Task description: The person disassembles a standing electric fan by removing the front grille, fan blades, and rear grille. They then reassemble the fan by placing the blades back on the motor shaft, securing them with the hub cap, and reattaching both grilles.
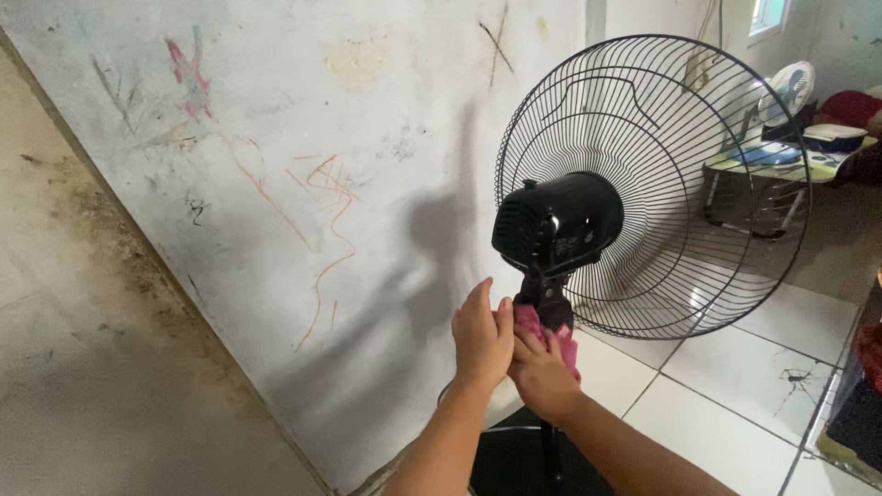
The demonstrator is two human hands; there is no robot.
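A black standing fan with a round wire cage (680,174) and a black motor housing (556,223) stands in front of me, seen from behind. Both hands are wrapped about its neck just below the motor. My left hand (480,338) presses against the left side of the neck. My right hand (544,372) holds a pink cloth (560,335) against the neck, under the motor. The thin black pole (549,455) runs down to a dark round base (510,459), partly hidden by my forearms.
A scribbled, stained white wall (303,184) stands close on the left. White floor tiles (726,404) spread to the right. A low table (781,165) with a small white fan (792,87) sits at the back right. Dark cloth (859,413) lies at the right edge.
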